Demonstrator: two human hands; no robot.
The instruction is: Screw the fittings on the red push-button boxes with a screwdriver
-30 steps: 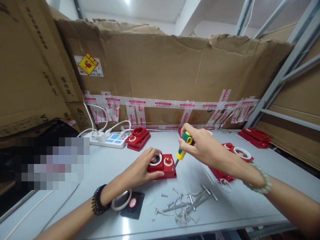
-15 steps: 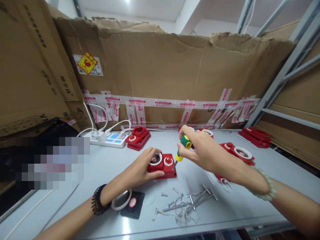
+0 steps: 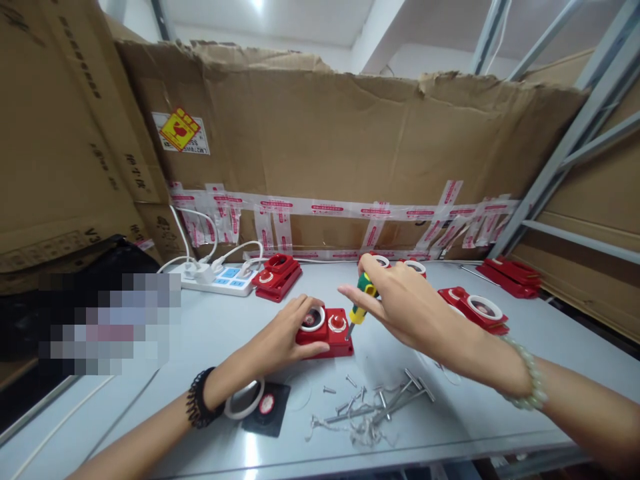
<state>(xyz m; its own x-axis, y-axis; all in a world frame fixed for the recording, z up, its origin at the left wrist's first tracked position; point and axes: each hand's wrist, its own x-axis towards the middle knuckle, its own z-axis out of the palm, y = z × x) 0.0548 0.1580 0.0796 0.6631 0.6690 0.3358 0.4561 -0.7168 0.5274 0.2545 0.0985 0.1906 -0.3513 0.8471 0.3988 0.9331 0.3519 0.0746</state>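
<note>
A red alarm-like box (image 3: 327, 350) with a round white-ringed window and a red dome lies on the table. My left hand (image 3: 285, 333) is closed around its left end, thumb along the near side, holding it down. In my right hand (image 3: 390, 290) is a green and yellow screwdriver (image 3: 358, 313), tilted, its handle under my palm and fingers while the thumb sticks out to the left. The screwdriver's tip meets a screw at the box's right corner. Closer to me lie loose screws (image 3: 329, 389), and metal T-shaped rods (image 3: 395, 400) tangled with pale string.
A white power strip (image 3: 225, 283) with plugs and a red box (image 3: 277, 277) stand at the back left. More red boxes (image 3: 473, 310) lie on the right. A white ring (image 3: 257, 400) and black square sheet (image 3: 273, 427) are near my left wrist. Cardboard (image 3: 320, 133) walls the back.
My right hand has turned on the screwdriver, and its thumb has swung out to the left. The left hand and the red box stay in place.
</note>
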